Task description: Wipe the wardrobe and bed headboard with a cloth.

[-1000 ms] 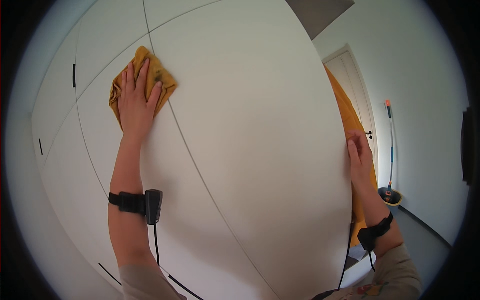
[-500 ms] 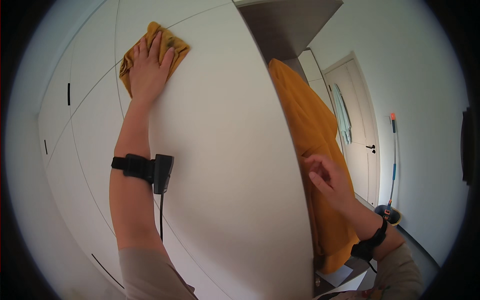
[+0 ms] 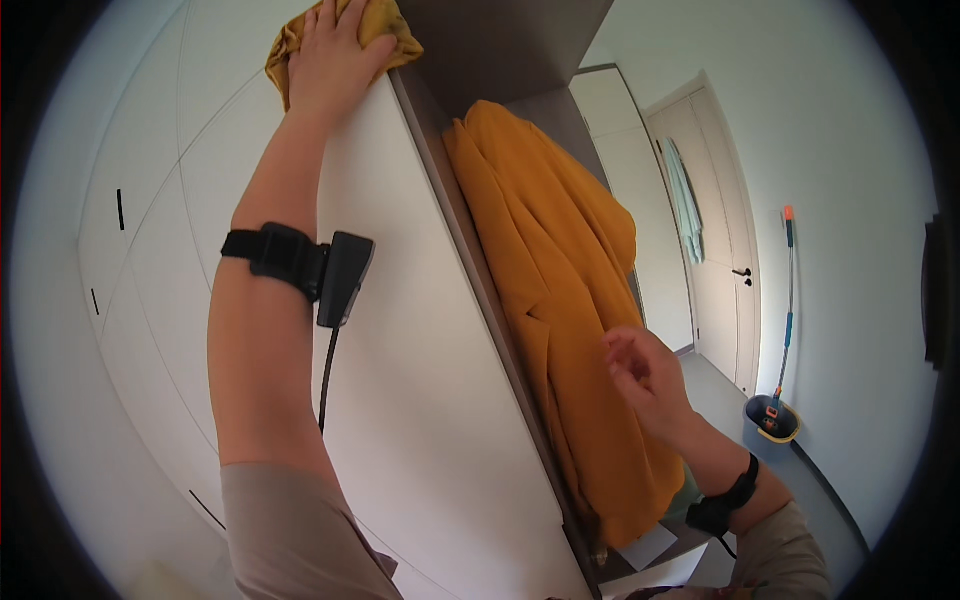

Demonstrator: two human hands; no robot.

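My left hand (image 3: 335,68) holds a mustard-brown cloth (image 3: 292,45) against the upper part of a white cabinet panel (image 3: 400,290), close to its right edge. The fingers lie spread over the fabric, which bunches around them. My right hand (image 3: 648,375) is in front of a mustard-orange coat (image 3: 545,240), its fingers loosely bent and apart with nothing in them. Whether its fingertips touch the coat I cannot tell. The coat hangs in a grey-brown open compartment beside the panel. A black strapped device (image 3: 345,280) sits on my left forearm, another (image 3: 722,508) on my right wrist.
A grey-brown shelf (image 3: 500,45) juts out above the coat. More white cabinet doors with black handles (image 3: 121,210) stretch left. Farther right are a pale door (image 3: 720,240) with a light-green cloth (image 3: 686,205), and a mop (image 3: 789,310) in a bucket (image 3: 765,430).
My left hand and the cloth have moved right along the panel to its edge. The view has shifted, showing more of the coat and compartment. My right hand keeps its loose bend.
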